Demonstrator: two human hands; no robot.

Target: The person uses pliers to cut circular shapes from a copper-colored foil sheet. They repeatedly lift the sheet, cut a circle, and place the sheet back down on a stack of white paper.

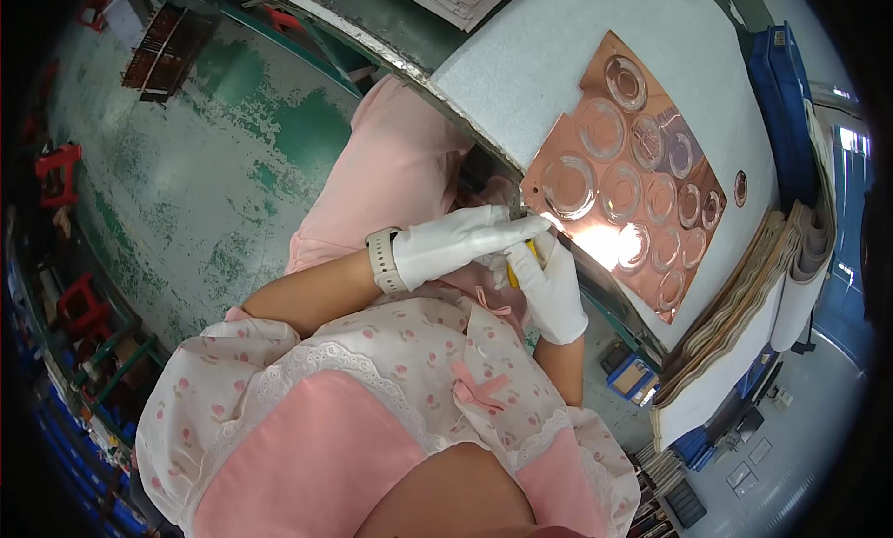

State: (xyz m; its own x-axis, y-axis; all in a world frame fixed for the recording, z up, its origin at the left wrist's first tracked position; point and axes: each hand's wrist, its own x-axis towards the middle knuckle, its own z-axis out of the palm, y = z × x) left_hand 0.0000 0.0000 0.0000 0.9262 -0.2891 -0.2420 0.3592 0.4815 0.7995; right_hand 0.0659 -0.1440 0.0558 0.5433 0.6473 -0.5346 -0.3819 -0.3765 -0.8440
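Note:
A copper-coloured metal sheet (642, 180) with several round ring shapes lies on a pale-covered table, its lower left corner near my hands. My left hand (456, 245), in a white glove, has its fingers stretched out over the right hand's fingers, its tips beside the sheet's edge. My right hand (556, 292), also white-gloved, is closed around a tool with a yellow handle (513, 275). A small grey metal part (516, 203) shows just past the left fingers; I cannot tell if it belongs to the tool. The tool's working end is mostly hidden.
The table's pale cover (521, 64) ends at a worn edge near my hands. One small copper disc (740, 188) lies right of the sheet. Stacked layered sheets (735, 305) and blue bins (781, 110) line the right side. Red stools (58, 175) stand on the left.

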